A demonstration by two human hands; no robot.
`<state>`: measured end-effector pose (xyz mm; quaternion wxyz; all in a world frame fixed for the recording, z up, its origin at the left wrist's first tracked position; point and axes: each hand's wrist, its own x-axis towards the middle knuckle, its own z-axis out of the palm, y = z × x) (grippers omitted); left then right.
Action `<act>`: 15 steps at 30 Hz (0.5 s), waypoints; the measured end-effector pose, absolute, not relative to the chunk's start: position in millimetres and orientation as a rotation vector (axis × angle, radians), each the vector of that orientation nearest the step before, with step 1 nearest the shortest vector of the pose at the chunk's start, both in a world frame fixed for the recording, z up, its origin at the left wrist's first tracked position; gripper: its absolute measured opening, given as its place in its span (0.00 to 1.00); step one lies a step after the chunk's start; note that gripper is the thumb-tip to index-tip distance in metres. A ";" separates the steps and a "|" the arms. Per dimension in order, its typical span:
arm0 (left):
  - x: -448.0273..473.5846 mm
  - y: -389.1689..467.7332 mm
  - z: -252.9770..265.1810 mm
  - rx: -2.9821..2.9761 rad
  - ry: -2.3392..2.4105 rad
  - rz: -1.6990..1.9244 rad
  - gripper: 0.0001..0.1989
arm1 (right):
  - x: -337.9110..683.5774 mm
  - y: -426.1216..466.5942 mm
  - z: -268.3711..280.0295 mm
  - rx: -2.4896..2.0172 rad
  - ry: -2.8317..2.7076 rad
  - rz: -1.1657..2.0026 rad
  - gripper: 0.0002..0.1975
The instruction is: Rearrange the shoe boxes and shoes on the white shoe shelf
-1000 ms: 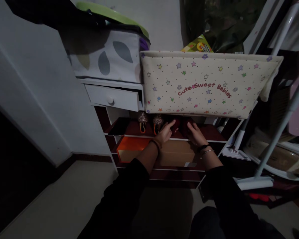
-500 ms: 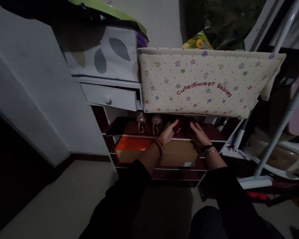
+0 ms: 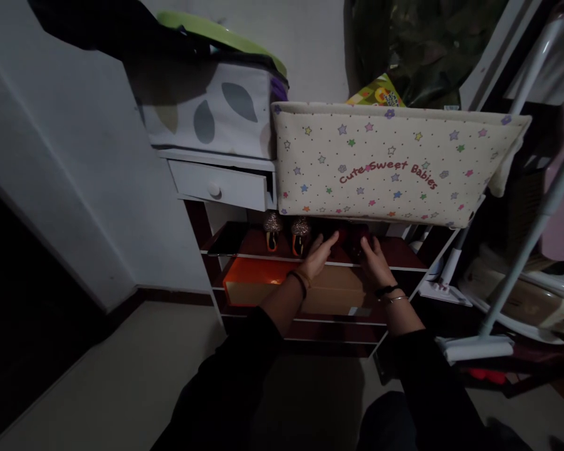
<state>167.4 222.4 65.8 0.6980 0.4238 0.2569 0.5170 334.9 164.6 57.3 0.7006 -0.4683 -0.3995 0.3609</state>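
Note:
Both my hands reach onto the upper shelf [image 3: 404, 254] of a low shoe rack. My left hand [image 3: 317, 255] rests with fingers extended against the left of a pair of dark red shoes [image 3: 346, 241]. My right hand [image 3: 375, 263] touches the right shoe of that pair. The shoes are dim and partly hidden under a cream star-printed fabric bin [image 3: 385, 163] reading "Cute Sweet Babies". A pair of glittery shoes [image 3: 286, 230] stands just left of my left hand.
An orange and brown cardboard box [image 3: 267, 285] lies on the shelf below. A white drawer [image 3: 219, 185] is slightly open at upper left, with a leaf-print fabric box [image 3: 211, 113] on top. White metal rack legs [image 3: 521, 250] stand to the right. Beige floor lies at lower left.
Both hands stay on the dark red shoes, shifting only slightly. The view has moved a little.

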 end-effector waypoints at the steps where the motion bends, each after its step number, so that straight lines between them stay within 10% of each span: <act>1: 164.0 215.8 65.7 0.955 0.619 1.168 0.44 | 333.8 160.9 55.9 -1.049 -0.855 0.792 0.51; 10: 44.4 103.7 20.1 1.721 0.923 1.610 0.21 | 309.5 65.9 10.2 -0.923 -0.693 0.656 0.26; 15: -38.3 114.5 -32.6 1.542 1.605 1.934 0.37 | 283.0 42.9 -24.7 -0.919 -0.680 0.784 0.19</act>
